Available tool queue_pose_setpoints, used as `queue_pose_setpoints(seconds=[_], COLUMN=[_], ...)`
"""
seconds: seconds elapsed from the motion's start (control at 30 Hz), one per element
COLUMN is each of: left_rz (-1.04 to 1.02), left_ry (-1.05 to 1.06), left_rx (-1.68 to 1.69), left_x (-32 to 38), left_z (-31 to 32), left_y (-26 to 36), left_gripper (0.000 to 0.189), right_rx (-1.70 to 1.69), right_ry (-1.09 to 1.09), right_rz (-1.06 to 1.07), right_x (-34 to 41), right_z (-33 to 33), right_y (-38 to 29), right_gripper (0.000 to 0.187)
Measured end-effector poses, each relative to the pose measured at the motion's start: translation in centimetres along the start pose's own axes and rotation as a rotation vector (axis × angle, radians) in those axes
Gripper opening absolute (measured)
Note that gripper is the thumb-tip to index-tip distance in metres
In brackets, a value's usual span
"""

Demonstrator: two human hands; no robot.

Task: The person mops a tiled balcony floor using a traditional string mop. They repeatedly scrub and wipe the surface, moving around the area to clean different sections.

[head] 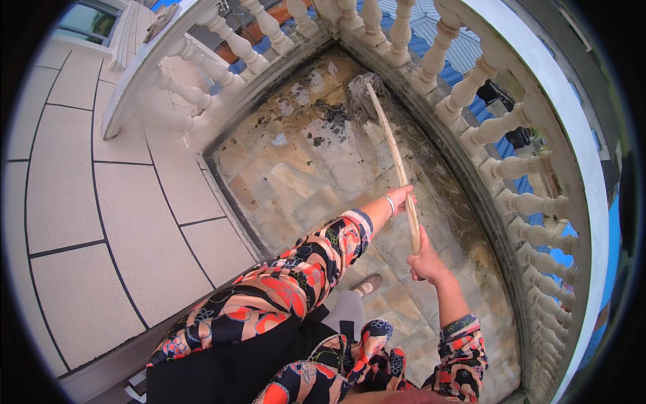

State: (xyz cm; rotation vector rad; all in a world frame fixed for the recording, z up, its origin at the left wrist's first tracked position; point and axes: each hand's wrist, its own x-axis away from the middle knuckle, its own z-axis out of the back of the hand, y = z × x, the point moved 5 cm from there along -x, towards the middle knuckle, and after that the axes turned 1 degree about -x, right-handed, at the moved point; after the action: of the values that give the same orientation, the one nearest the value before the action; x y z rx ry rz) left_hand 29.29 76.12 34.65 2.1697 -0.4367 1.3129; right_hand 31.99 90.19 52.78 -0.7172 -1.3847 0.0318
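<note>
A string mop (367, 90) with a pale wooden handle (391, 139) reaches from my hands to the far corner of a balcony. Its grey strands rest on the stained tile floor (303, 187) beside the right-hand curb. My left hand (400, 199), with a bracelet at the wrist, is wrapped around the handle partway along it. Closer to me, my right hand (427, 260) grips the handle's near end, thumb lying along the wood. Dark wet debris (333, 121) and pale scraps (285, 107) lie on the tiles left of the mop head.
A balustrade of cream balusters (479, 76) on a raised curb (454, 151) curves around the far and right sides, under a white handrail (565, 111). At the left stands a panelled wall (131, 212) with dark joints. My shoe (370, 285) is on the floor below my hands.
</note>
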Motion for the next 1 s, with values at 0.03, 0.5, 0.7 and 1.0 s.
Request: queue_pose_setpoints(seconds=[0.03,0.5,0.7,1.0], left_rz=[-0.027,-0.103,-0.114,-0.21], left_ry=[-0.007,-0.175,-0.392,-0.19], left_rx=[-0.007,0.252,0.224,0.38], left_x=[0.1,6.2,6.9,5.4], left_z=[1.1,8.9,7.5,5.2], left_y=[1.6,10.3,9.8,7.1], left_gripper=[0.017,0.044,0.041,0.018], right_rx=[-0.002,-0.376,-0.382,-0.524], right_ry=[0.015,-0.117,-0.076,-0.087], right_rz=[0.004,0.226,0.238,0.22], right_x=[-2.5,-18.4,-15.0,-3.1], right_z=[0.6,-5.9,-4.8,-4.6], right_y=[-1.1,-16.0,-16.1,-6.4], right_gripper=[0.089,0.078,0.058,0.068])
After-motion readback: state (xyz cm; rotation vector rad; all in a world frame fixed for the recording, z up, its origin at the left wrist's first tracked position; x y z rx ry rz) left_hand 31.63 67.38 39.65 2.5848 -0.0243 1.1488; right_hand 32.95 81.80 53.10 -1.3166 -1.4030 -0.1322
